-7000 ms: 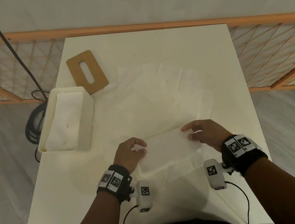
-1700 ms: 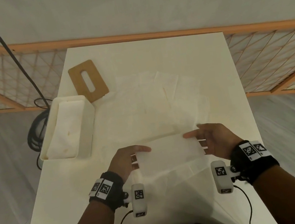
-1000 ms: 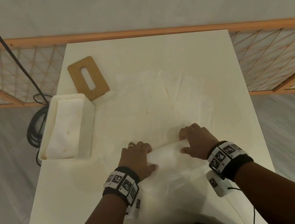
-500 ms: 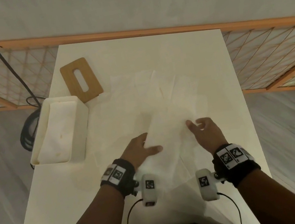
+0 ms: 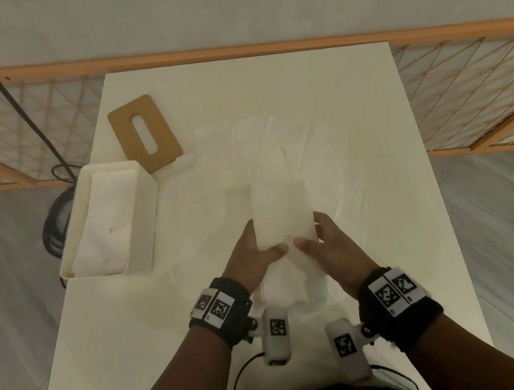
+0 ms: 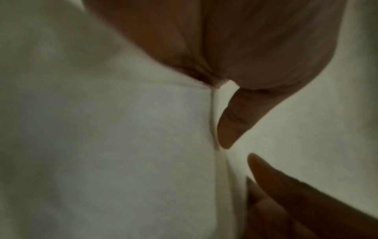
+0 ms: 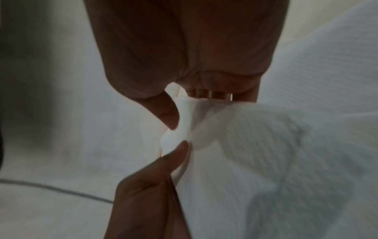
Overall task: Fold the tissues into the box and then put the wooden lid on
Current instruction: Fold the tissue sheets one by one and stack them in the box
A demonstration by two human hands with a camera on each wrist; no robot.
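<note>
A folded white tissue (image 5: 281,214) is held upright-lengthwise above the table between both hands. My left hand (image 5: 251,250) pinches its near left edge, thumb on top. My right hand (image 5: 322,240) pinches the near right edge the same way, thumb (image 7: 169,113) against the tissue (image 7: 255,161). The left thumb (image 6: 233,122) lies on the tissue (image 6: 122,145) in the left wrist view. The white tissue box (image 5: 143,228) stands open at the left with folded tissues (image 5: 107,228) inside. The wooden lid (image 5: 145,133) with its slot lies flat behind the box.
Several unfolded tissues (image 5: 274,143) lie spread over the middle of the white table (image 5: 103,342). An orange-framed lattice rail (image 5: 469,81) runs behind and beside the table. A black cable (image 5: 7,91) hangs at the left, coiled on the floor.
After pressing a fold flat on the table a second ago, both hands turned the tissue lengthwise and now pinch its near end, thumbs close together.
</note>
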